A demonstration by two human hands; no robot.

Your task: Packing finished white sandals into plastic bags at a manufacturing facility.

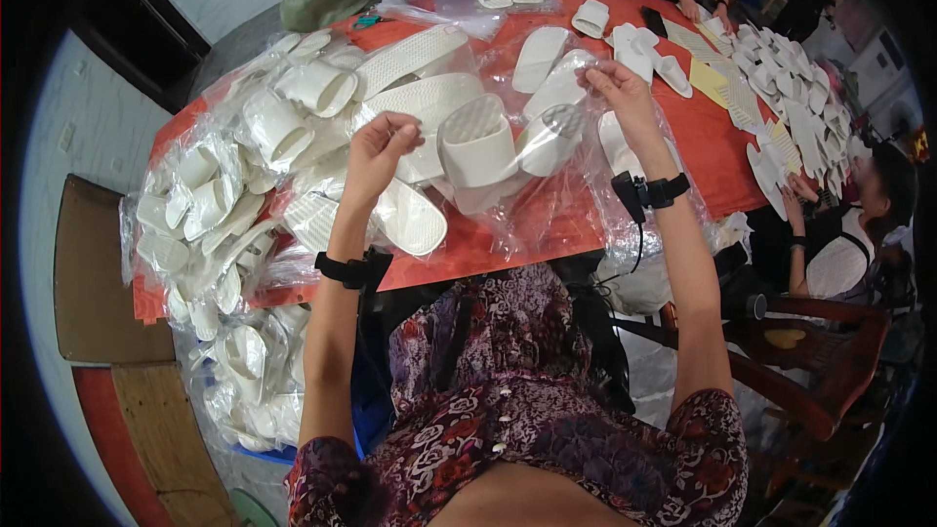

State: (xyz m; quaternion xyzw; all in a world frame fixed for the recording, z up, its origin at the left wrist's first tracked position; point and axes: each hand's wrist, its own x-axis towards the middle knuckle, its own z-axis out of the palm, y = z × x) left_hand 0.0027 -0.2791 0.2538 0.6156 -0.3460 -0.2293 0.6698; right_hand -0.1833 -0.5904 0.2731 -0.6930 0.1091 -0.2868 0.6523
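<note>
A clear plastic bag (515,197) with a pair of white slide sandals (478,158) in it hangs between my hands, over the near part of the table. My left hand (383,148) is closed, thumb against fingers, at the bag's left upper edge. Farther right and a little higher, my right hand (625,100) pinches the bag's other upper corner. The sandals sit in the lower part of the bag, soles and straps showing through the film. Just beyond them lie loose white slides (540,59), and one slide (410,218) rests below my left hand.
Bagged white slides (220,185) pile up across the red table's (698,161) left side, with more in a blue bin (283,453) below. Teal scissors (367,21) lie at the back. On the right, two people work beside a heap of slides (795,88). A wooden chair (815,371) stands near my right arm.
</note>
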